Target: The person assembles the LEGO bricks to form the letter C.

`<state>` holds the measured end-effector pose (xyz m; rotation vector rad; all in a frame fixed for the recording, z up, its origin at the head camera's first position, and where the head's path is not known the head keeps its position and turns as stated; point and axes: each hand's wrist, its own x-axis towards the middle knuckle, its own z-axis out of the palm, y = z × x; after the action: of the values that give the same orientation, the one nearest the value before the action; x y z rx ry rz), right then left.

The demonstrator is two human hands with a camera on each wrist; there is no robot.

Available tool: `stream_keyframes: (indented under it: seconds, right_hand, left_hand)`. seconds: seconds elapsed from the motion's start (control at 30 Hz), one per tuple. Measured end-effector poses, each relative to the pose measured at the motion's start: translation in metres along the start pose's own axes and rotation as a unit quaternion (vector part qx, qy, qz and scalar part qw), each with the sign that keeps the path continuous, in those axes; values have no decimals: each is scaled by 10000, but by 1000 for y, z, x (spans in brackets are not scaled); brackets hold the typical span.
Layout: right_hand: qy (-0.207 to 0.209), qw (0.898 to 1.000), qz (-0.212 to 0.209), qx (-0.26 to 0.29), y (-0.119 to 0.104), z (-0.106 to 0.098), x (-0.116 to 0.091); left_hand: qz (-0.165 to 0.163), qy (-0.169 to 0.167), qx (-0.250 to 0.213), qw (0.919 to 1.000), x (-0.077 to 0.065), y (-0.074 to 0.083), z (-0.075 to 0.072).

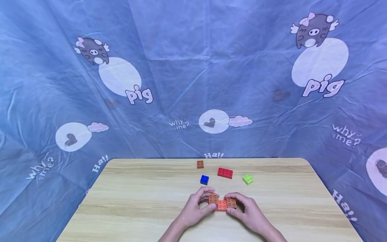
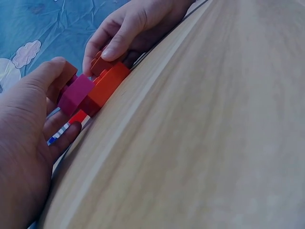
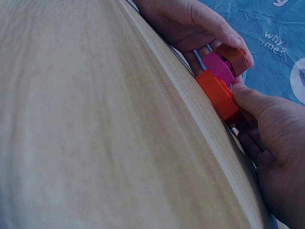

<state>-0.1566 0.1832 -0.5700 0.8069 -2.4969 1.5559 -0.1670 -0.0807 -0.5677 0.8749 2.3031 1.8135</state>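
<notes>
Your left hand (image 1: 196, 209) pinches a brown block (image 1: 213, 199) between thumb and fingers. That block sits on a pink block (image 2: 76, 94). Your right hand (image 1: 250, 211) pinches a second brown block (image 1: 231, 203), which sits on one end of a long orange block (image 1: 222, 205). The bumps on its other end show. The pink block is right up against the orange block, between your hands, but you can't tell if they are stuck together. All this is at the near part of the wooden table (image 1: 136, 201). Past your hands lie a blue block (image 1: 204, 179), a red block (image 1: 225, 172), a green block (image 1: 248, 179) and, farthest back, a third brown block (image 1: 200, 164). A blue cloth (image 1: 181, 84) with pigs hangs behind.
</notes>
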Motion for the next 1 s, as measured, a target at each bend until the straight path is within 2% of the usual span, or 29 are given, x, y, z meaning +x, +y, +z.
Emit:
stream_keyframes:
  seconds: [0.13,0.27,0.43,0.53,0.7,1.0]
  right_hand:
    - [8,10000,70,28,-2,0,0]
    - [-8,9999,104,52,-2,0,0]
    - [-30,10000,66,26,-2,0,1]
    - [-42,9999,75,58,-3,0,1]
    - [-66,9998,129,143,-5,0,0]
    - [-55,9999,148,66,-6,0,0]
  left_hand:
    - [68,0,13,10000,1,-1,2]
    - [-61,36,-24,10000,1,-2,3]
    - [-2,139,-8,9999,0,-2,4]
    - [-37,144,-155,9998,-1,0,5]
    - [-280,181,-512,9981,-2,3,9]
    - [-450,194,-633,9968,-1,8,8]
